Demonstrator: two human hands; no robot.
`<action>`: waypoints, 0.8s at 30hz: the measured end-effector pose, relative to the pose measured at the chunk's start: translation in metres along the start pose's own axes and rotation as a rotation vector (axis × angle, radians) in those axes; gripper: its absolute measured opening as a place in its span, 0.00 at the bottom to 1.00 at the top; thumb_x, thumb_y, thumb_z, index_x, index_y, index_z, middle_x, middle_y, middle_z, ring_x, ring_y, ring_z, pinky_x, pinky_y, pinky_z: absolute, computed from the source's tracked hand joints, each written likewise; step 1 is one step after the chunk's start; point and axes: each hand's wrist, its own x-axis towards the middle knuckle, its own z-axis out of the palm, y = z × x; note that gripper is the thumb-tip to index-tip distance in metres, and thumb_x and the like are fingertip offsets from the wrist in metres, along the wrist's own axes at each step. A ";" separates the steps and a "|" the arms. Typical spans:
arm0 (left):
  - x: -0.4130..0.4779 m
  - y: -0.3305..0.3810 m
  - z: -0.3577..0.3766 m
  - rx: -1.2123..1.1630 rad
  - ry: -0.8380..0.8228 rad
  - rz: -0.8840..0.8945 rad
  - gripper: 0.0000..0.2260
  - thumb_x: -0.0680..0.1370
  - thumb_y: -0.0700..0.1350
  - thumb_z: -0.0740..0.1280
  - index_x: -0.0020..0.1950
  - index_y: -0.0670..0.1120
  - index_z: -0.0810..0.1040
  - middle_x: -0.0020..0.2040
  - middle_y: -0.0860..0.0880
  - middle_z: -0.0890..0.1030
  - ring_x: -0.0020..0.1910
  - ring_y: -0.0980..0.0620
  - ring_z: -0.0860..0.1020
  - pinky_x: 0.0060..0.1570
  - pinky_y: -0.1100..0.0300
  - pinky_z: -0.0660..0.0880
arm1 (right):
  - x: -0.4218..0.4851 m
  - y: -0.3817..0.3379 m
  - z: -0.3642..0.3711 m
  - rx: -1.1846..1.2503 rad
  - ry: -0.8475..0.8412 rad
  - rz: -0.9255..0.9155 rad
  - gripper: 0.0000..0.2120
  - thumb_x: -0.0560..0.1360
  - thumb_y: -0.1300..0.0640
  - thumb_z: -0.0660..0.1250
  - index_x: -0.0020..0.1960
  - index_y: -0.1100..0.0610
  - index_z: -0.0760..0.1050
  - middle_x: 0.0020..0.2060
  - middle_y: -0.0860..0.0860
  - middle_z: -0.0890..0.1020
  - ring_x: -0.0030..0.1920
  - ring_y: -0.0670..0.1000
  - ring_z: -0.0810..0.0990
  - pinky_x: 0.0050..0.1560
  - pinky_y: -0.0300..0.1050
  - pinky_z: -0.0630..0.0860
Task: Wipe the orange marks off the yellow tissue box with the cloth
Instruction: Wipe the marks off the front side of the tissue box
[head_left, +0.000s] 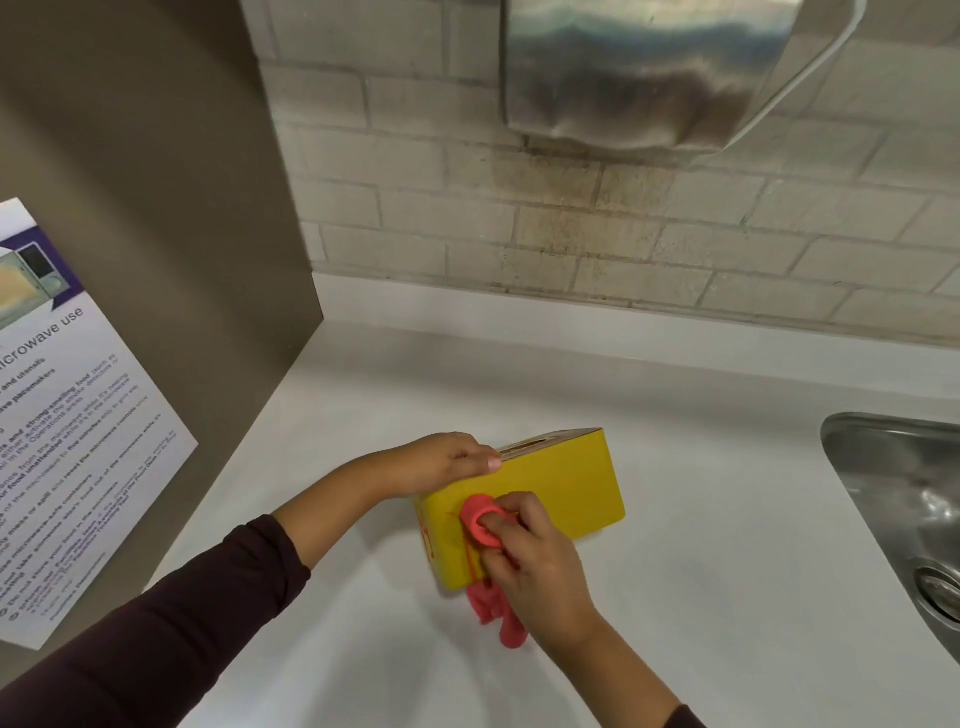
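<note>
The yellow tissue box (563, 483) stands on its long side on the white counter, its slot face turned away to the back. My left hand (441, 462) grips the box's top left corner, fingers curled over the upper edge. My right hand (530, 556) pinches a pink-red cloth (480, 522) and presses it against the near yellow face at its left end. The cloth's loose tail (496, 616) hangs down to the counter below my hand. Thin orange marks (470, 558) run across the yellow face beside and under the cloth.
The white counter (701, 597) runs out to the right to a steel sink (904, 519). A brown panel with a microwave-use notice (67, 441) stands at the left. On the tiled wall behind hangs a steel dispenser (649, 67).
</note>
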 end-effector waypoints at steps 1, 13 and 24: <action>0.000 0.000 0.000 0.006 0.000 0.004 0.16 0.80 0.52 0.59 0.64 0.48 0.75 0.55 0.52 0.73 0.58 0.56 0.71 0.58 0.64 0.64 | -0.001 0.005 -0.004 -0.003 0.004 0.001 0.11 0.72 0.57 0.62 0.50 0.57 0.79 0.49 0.46 0.73 0.43 0.45 0.75 0.34 0.35 0.73; 0.000 -0.001 0.005 -0.017 0.023 0.004 0.16 0.80 0.52 0.58 0.64 0.48 0.75 0.60 0.46 0.74 0.58 0.55 0.71 0.57 0.64 0.64 | 0.006 -0.005 0.014 0.060 0.179 0.118 0.12 0.74 0.56 0.63 0.55 0.57 0.78 0.48 0.51 0.76 0.44 0.41 0.74 0.39 0.30 0.73; 0.004 -0.005 0.004 -0.048 0.049 -0.040 0.19 0.80 0.54 0.58 0.57 0.41 0.77 0.57 0.45 0.77 0.56 0.52 0.74 0.50 0.72 0.66 | 0.010 -0.011 0.010 0.011 0.033 0.015 0.13 0.74 0.58 0.62 0.54 0.58 0.80 0.53 0.54 0.80 0.47 0.48 0.79 0.42 0.31 0.73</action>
